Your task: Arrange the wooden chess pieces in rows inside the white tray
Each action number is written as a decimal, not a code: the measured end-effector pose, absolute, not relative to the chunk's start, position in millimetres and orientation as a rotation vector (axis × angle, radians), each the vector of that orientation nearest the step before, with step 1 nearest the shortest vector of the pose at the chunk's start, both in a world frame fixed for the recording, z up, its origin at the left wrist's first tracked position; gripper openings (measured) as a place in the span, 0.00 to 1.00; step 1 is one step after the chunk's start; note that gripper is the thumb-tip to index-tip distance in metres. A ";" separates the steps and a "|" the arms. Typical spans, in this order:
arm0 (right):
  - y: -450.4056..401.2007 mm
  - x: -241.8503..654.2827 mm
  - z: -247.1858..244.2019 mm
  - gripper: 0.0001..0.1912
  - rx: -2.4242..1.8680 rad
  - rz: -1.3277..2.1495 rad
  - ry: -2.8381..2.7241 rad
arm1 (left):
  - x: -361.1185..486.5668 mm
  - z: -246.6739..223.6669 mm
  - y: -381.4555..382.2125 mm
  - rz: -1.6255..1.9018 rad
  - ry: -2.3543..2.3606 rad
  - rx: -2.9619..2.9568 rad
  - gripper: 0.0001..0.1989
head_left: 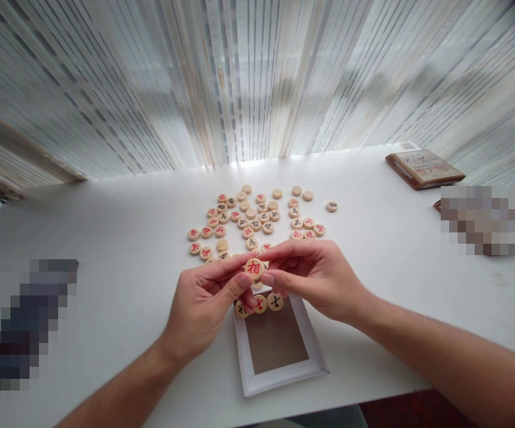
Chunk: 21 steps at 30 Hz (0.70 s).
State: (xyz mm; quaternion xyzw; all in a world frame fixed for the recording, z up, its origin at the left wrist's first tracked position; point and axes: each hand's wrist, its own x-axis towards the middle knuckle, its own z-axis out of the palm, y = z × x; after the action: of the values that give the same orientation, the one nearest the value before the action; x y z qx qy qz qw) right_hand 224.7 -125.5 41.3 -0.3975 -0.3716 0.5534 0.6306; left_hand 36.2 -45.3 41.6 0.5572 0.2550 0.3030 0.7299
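Note:
Between the fingertips of my left hand (210,297) and my right hand (313,273) is a round wooden Chinese chess piece (254,269) with a red character facing me. Both hands are closed on it, one from each side. Below them lies a shallow white box tray (284,380) with a brown bottom. A row of pieces sits at its far end: a red-marked piece (259,304), a black-marked piece (275,301) and another partly behind my left fingers. Beyond my hands, several loose pieces (220,231) are scattered, marked red, black or showing plain faces; my hands hide some.
The white table (119,238) reaches back to a striped curtain (239,83). At the back right lies a brown printed box (426,167). Blurred-out items lie at the left (25,327) and right (493,220). One piece (331,206) lies apart on the right.

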 end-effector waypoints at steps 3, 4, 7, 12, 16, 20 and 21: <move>-126.2 223.9 40.3 0.16 -0.946 1.216 -0.888 | 34.9 40.8 -45.3 0.656 0.544 1.192 0.12; -126.7 224.1 40.3 0.15 -0.968 1.199 -0.900 | 34.5 40.1 -45.2 0.650 0.532 1.182 0.13; -128.5 225.6 41.1 0.14 -1.015 1.154 -0.953 | 34.6 38.1 -45.1 0.634 0.505 1.164 0.13; -129.8 226.9 42.2 0.13 -1.074 1.023 -1.090 | 38.5 38.3 -45.8 0.663 0.532 1.140 0.11; -129.7 225.9 43.1 0.10 -1.119 0.894 -1.158 | 39.8 38.6 -45.2 0.695 0.545 1.147 0.11; -129.8 225.5 43.3 0.10 -1.155 0.873 -1.191 | 39.8 39.2 -44.1 0.691 0.508 1.136 0.11; -129.9 225.5 43.2 0.09 -1.155 0.874 -1.198 | 40.0 39.9 -44.1 0.686 0.503 1.122 0.11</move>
State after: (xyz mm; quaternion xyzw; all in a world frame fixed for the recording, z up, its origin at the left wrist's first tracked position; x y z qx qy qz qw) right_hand 225.5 -129.9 43.2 -0.4963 -0.5145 0.3756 0.5899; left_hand 40.0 -44.1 39.9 0.5159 0.2313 0.3152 0.7623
